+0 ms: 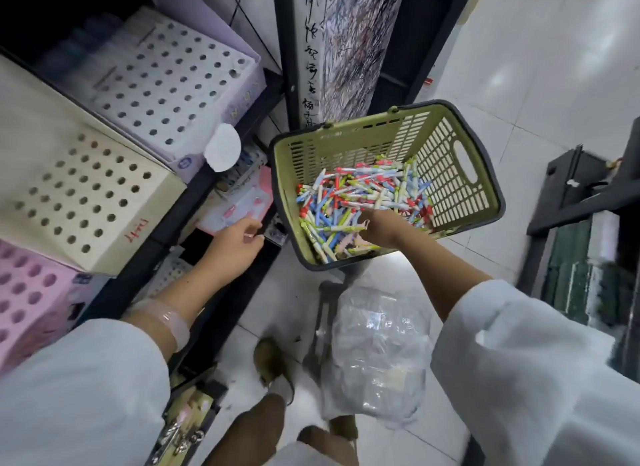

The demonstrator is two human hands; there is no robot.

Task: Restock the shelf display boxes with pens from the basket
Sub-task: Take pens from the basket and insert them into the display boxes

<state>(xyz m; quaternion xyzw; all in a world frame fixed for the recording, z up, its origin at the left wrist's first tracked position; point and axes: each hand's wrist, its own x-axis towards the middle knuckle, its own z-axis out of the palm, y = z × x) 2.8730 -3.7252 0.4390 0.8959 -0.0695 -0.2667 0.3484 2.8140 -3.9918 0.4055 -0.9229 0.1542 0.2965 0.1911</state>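
A green basket (460,202) with a dark rim stands on a stool, holding a heap of several colourful pens (360,191). My right hand (379,228) reaches into the near side of the heap, its fingers curled down among the pens. My left hand (233,245) hovers by the shelf edge, fingers loosely curled, seemingly pinching something small and thin. On the shelf sit display boxes with empty holes: a white-lilac one (166,84), a cream one (79,198) and a pink one (27,292).
A dark shelf frame (221,174) runs diagonally at left, with packaged stationery (242,202) on a lower level. A crumpled clear plastic bag (377,354) lies on the tiled floor below the basket. Black racks (588,195) stand at right. My feet are at the bottom.
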